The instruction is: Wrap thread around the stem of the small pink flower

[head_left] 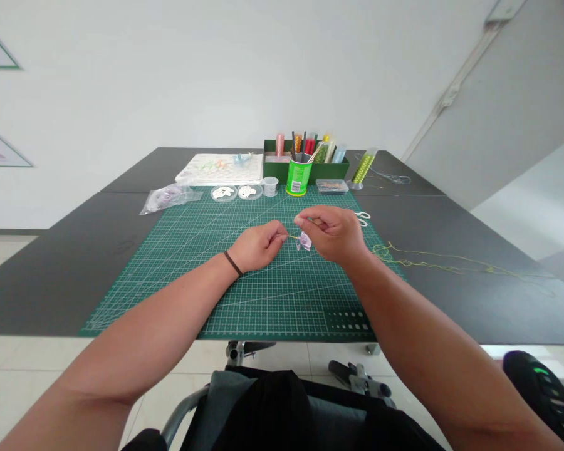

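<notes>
My left hand and my right hand meet above the middle of a green cutting mat. Both are closed in a pinch. Between them runs a thin yellow-green wire, its left end pinched by my left fingertips. My right fingers hold a small pale purple flower piece threaded on that wire. A black band circles my left wrist. More of the yellow-green wire trails off to the right across the dark table.
At the mat's far edge stand a green cup of tools, two shallow dishes, a small spool, a clear box and a green organiser of bead tubes. A plastic bag lies left, scissors right.
</notes>
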